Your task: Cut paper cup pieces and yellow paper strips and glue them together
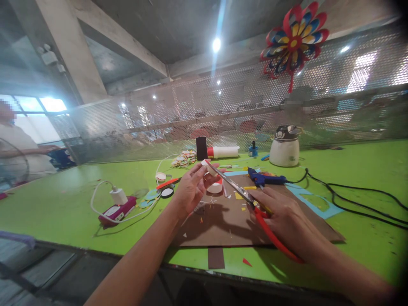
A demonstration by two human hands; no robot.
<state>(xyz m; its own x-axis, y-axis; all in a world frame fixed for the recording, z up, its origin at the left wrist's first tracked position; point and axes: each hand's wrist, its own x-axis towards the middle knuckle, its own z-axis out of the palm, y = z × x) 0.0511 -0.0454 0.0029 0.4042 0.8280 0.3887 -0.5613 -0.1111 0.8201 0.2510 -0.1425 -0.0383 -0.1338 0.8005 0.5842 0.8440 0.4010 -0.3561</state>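
My right hand is closed around a pair of scissors with red handles. Their metal blades point up and left, reaching a small white paper piece with a red edge. My left hand pinches that piece between thumb and fingers. Whether the blades are cutting it or only touching it, I cannot tell. Just below my left fingers a red and white round piece shows, partly hidden. Under both hands lies a brown cardboard sheet scattered with small scraps.
A blue glue gun with a black cord lies to the right. Behind stand a white kettle-like jug and a blue bottle. On the left are a power strip and a black-rimmed disc. A person stands far left.
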